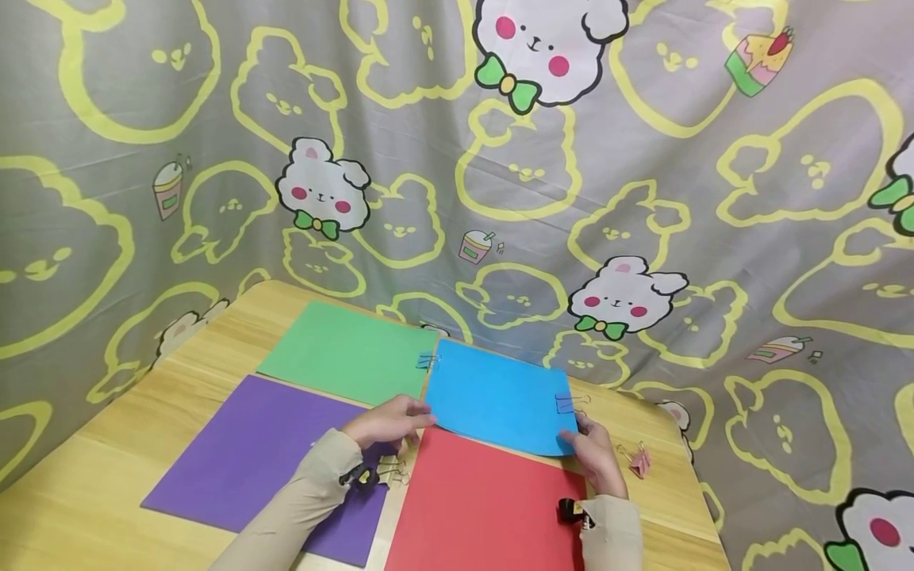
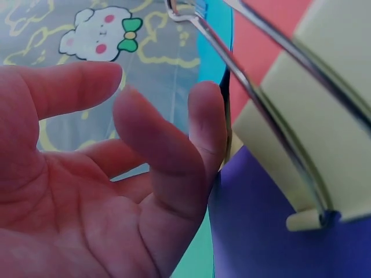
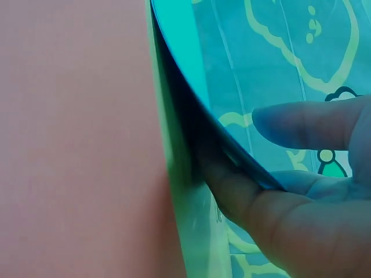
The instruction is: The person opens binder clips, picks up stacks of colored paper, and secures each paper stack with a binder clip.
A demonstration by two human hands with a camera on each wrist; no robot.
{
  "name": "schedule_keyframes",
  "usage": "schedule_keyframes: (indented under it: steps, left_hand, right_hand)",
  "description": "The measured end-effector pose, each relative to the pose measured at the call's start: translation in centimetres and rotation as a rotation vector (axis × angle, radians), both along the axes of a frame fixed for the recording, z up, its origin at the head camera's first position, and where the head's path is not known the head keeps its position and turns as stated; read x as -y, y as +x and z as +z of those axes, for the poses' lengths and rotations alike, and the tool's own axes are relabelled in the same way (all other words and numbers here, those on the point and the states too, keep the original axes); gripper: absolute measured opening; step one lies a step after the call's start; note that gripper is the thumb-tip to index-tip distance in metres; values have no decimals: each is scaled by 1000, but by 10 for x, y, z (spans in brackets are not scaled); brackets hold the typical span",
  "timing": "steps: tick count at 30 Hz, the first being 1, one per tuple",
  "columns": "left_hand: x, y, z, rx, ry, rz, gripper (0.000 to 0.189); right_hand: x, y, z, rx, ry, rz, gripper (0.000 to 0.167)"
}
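Observation:
A blue sheet (image 1: 500, 396) lies on the table with its near edge bowed up. My right hand (image 1: 596, 452) grips its near right corner; in the right wrist view the lifted blue edge (image 3: 211, 124) runs between the digits. My left hand (image 1: 389, 424) has its fingertips right at the near left corner, fingers loosely bent and thumb apart. A purple-blue binder clip (image 1: 564, 403) sits on the sheet's right edge, and a blue binder clip (image 1: 426, 361) is at the left edge. Beside my left wrist is a pale yellow binder clip (image 2: 324, 110).
A red sheet (image 1: 485, 507) lies nearest, with a purple sheet (image 1: 243, 452) to its left and a green sheet (image 1: 343, 349) behind. The pink binder clip (image 1: 638, 460) lies on the wooden table (image 1: 678, 507) at the right. A patterned curtain (image 1: 414, 143) hangs behind the table.

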State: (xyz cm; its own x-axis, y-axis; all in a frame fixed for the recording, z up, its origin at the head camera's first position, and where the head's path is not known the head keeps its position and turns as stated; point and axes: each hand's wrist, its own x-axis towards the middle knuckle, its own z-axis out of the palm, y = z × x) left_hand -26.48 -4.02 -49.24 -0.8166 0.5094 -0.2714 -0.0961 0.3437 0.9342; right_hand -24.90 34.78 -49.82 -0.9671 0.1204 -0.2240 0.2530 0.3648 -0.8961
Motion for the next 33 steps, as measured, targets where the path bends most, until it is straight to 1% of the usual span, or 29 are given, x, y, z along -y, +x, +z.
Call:
schedule_keyframes:
  steps: [6,12,14,17,19,20,22,24,26,27,29,31,33]
  left_hand:
    - [0,0,3,-26,-29,-19,61]
    - [1,4,8,-64,-59,-14,57]
    - [1,5,10,-83,-70,-17,57]
    - [1,6,13,-126,-97,-22,55]
    - [1,6,15,-168,-115,-32,54]
    - [1,7,17,-192,-129,-36,53]
    - [-2,9,20,-252,-163,-48,52]
    - [-6,14,24,-327,-204,-61,51]
    - [-13,21,26,-407,-250,-78,50]
    - [-17,24,27,-450,-278,-95,50]
    - [-24,33,29,-511,-324,-137,51]
    - [-31,40,28,-546,-366,-179,53]
    - [-37,47,27,-567,-432,-216,56]
  right_hand:
    - [-1,4,4,22,26,-12,68]
    - [-1,12,10,25,127,-21,73]
    - [-1,15,15,21,172,-23,73]
    - [-1,18,27,-3,226,-40,71]
    - [-4,21,38,-28,255,-73,67]
    - [-7,23,43,-40,248,-98,65]
    - [-15,26,51,-78,231,-167,62]
    - [-26,30,56,-106,227,-245,58]
    - [-38,34,55,-148,237,-320,55]
    - [-43,36,52,-170,263,-354,52]
    - [-53,38,45,-205,346,-400,47]
    - [-63,38,37,-238,420,-414,43]
    - [-70,39,30,-239,481,-396,43]
